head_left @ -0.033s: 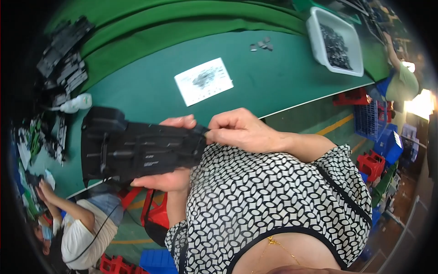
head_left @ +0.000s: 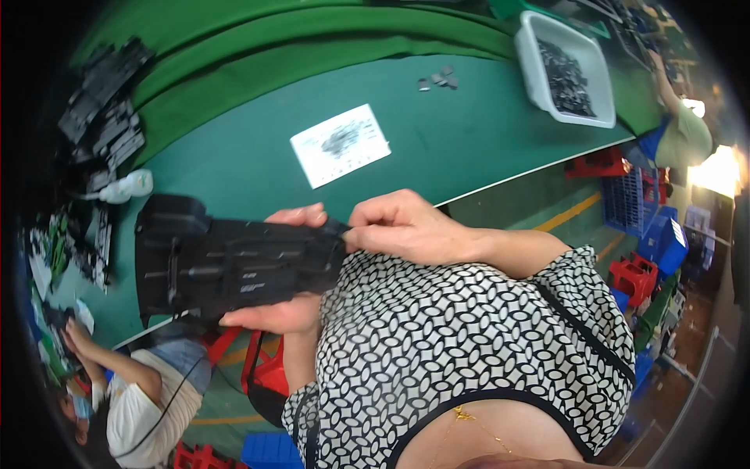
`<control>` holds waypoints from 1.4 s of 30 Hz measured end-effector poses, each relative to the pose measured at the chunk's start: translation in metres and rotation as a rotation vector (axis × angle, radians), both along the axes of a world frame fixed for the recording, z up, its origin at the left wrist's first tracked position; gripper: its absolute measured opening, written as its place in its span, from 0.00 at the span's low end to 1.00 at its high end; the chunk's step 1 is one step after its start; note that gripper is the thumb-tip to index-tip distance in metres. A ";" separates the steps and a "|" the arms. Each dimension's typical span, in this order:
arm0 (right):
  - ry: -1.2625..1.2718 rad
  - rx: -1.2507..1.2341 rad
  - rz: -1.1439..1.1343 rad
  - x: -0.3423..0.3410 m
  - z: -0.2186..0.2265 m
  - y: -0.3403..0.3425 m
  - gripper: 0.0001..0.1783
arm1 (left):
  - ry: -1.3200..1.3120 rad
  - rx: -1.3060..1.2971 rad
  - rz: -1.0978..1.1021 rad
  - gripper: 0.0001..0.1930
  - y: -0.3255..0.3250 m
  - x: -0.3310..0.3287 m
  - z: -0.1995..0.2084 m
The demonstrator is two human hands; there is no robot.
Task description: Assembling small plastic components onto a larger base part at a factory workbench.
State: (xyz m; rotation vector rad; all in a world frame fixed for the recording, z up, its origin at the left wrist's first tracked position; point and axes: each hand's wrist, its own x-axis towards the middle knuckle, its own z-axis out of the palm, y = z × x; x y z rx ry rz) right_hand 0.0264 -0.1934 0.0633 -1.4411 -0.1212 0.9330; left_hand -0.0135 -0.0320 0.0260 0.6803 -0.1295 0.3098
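Fingertips of the right hand (head_left: 410,227) pinch the narrow end of a black casing (head_left: 234,270); the left hand (head_left: 291,314) clasps its sides from beneath, holding it over the near edge of the green table (head_left: 234,144). Grip and pose barely differ from the previous picture, so attention seems fixed on that end. Beyond lie a white sheet (head_left: 341,145), small grey pieces (head_left: 446,76) and a white tub (head_left: 584,120).

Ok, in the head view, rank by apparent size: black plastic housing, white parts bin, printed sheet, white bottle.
1. Black plastic housing
2. White parts bin
3. Printed sheet
4. White bottle
Nearness likely enlarges the housing.
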 end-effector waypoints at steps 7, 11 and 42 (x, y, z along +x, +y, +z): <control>-0.042 0.014 -0.002 -0.001 -0.007 -0.012 0.11 | 0.052 -0.143 -0.130 0.42 0.017 0.006 -0.007; -0.897 -0.315 -0.167 0.033 -0.005 -0.054 0.05 | 0.086 -0.223 -0.106 0.40 0.032 0.008 -0.010; -0.882 -0.545 -0.231 0.091 0.009 -0.071 0.06 | 0.233 -0.241 -0.020 0.41 0.032 0.014 -0.033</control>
